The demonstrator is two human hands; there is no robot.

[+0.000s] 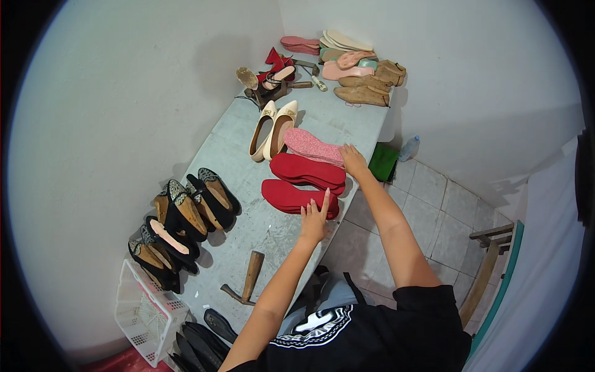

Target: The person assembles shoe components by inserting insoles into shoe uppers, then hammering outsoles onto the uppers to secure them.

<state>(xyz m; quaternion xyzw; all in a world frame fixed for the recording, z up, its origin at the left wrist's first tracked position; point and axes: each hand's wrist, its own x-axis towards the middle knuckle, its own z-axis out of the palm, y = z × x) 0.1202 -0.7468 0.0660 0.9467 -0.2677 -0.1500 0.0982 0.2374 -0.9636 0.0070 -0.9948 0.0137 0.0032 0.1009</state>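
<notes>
The bench (242,149) has bare surface between the black shoes (217,217) and the red soles (300,168). A white basket (132,322) stands by its left edge, contents unclear. Red and pink soles (307,144) lie near the right edge. Hands are apart: the left hand (314,226), fingers spread, touches the nearest red stack; the right hand (354,162), loosely extended, touches the pink soles' end.

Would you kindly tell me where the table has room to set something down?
There is bare table between the black shoes and the red soles, down toward the hammer, and another patch between the cream shoes and the brown lasts. The far corners and the edge by the left hand, right hand and pink soles are crowded.
</notes>
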